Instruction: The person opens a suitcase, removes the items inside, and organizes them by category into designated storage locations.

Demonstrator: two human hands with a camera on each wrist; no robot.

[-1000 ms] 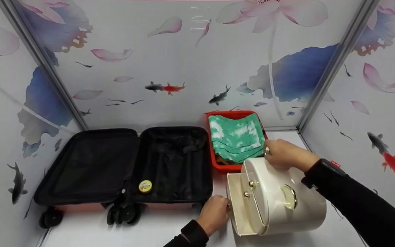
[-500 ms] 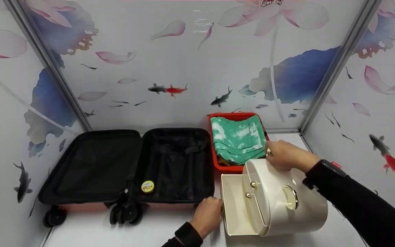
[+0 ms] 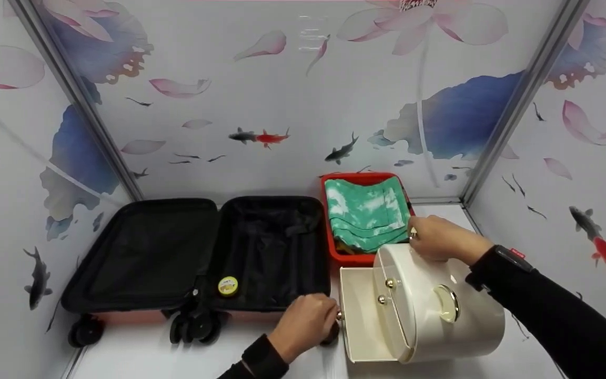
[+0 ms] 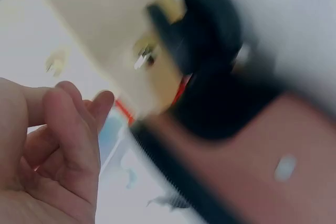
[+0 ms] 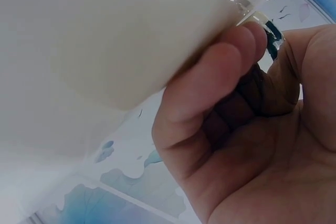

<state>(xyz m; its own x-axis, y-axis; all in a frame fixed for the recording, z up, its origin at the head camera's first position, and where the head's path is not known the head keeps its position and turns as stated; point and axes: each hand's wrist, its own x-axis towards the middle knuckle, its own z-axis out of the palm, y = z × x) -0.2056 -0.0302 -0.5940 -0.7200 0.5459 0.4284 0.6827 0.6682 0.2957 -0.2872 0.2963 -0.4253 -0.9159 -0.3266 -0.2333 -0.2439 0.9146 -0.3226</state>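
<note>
A rounded cream storage box (image 3: 461,316) with gold knobs stands at the right, its lower drawer (image 3: 366,316) pulled out to the left. My right hand (image 3: 434,237) holds the box at its far top side; in the right wrist view the fingers (image 5: 205,82) curl at a shiny gold-edged handle (image 5: 273,38). My left hand (image 3: 305,321) is just left of the drawer front, beside its gold knob (image 3: 340,315). In the left wrist view the left fingers (image 4: 73,124) are loosely curled, with nothing between them, apart from the knob (image 4: 146,55).
An open black-lined suitcase (image 3: 140,258) with pink shell and wheels (image 3: 198,327) lies at the left. A small yellow round tin (image 3: 228,286) rests inside it. Behind the box, a red basket (image 3: 350,259) holds green-white folded cloth (image 3: 369,210). Patterned walls enclose the table.
The drawer has slid out further to the left. My left hand has let go of its knob and shifted left toward the suitcase edge. The right hand keeps its hold on the box.
</note>
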